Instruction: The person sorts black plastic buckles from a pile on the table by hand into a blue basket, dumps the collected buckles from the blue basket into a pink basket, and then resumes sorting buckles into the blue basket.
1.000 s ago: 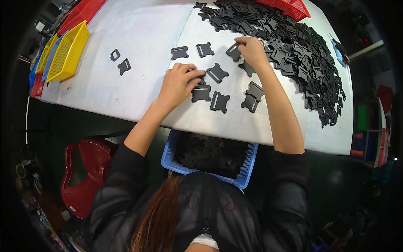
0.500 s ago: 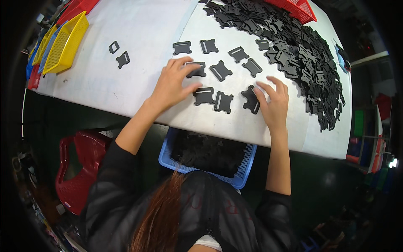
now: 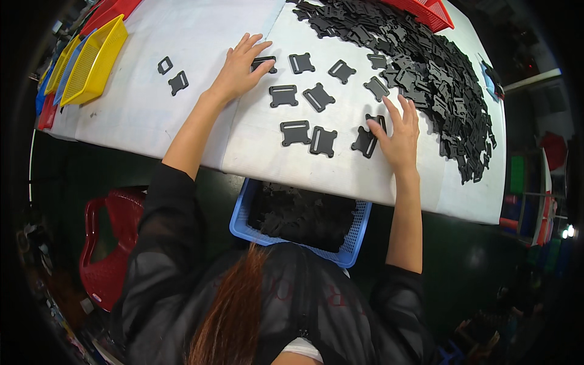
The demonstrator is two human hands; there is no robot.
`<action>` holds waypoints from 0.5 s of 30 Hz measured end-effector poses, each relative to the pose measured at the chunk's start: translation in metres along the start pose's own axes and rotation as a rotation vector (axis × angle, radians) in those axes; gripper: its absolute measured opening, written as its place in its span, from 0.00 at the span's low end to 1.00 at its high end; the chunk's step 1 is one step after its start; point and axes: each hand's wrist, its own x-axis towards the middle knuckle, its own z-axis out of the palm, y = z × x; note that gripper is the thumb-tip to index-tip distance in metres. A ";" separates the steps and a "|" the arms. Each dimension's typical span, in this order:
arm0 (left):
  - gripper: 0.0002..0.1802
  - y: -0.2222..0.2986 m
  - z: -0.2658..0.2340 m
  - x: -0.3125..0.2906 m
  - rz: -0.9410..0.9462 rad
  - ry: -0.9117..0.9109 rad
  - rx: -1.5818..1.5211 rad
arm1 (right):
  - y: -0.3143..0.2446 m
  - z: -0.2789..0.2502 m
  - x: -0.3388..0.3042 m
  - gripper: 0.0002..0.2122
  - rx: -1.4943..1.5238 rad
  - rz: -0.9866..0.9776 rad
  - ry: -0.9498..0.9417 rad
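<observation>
Several flat black plastic buckle pieces, each with a slot along one side, lie spread over the white table. My left hand (image 3: 236, 72) has its fingers spread, its thumb and fingertips over the far-left buckle piece (image 3: 265, 64), partly hiding it. On the right, my right hand (image 3: 399, 137) has its fingers apart, with the thumb over a tilted buckle piece (image 3: 363, 143); whether it presses on it I cannot tell. Another buckle piece (image 3: 377, 89) lies just beyond those fingertips. Between the hands sit more, among them a slanted buckle piece (image 3: 319, 97) and an upright one (image 3: 323, 142).
A large heap of black buckle pieces (image 3: 438, 91) covers the table's right side, with a red basket (image 3: 429, 13) behind it. Yellow baskets (image 3: 96, 61) stand at the far left, near two loose black parts. Below the table edge is a blue basket (image 3: 242, 222) of dark pieces; a red chair (image 3: 109, 243) stands left.
My left hand has moved away and leftward, from a middle buckle piece to the far-left one, uncovering the middle one. My right hand has shifted slightly; the piece under its thumb has turned a little.
</observation>
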 end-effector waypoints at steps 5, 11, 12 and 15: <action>0.28 0.003 0.026 0.015 -0.008 -0.087 0.044 | 0.001 0.030 0.021 0.30 -0.215 -0.013 -0.048; 0.28 0.067 0.035 -0.010 0.052 -0.229 -0.196 | -0.030 0.031 0.025 0.24 0.393 -0.005 -0.219; 0.28 0.063 0.029 -0.008 0.042 -0.227 -0.194 | -0.031 0.035 0.030 0.24 0.397 -0.010 -0.226; 0.26 0.052 0.022 0.004 -0.092 0.000 -0.670 | -0.028 0.041 0.043 0.22 0.502 -0.068 -0.038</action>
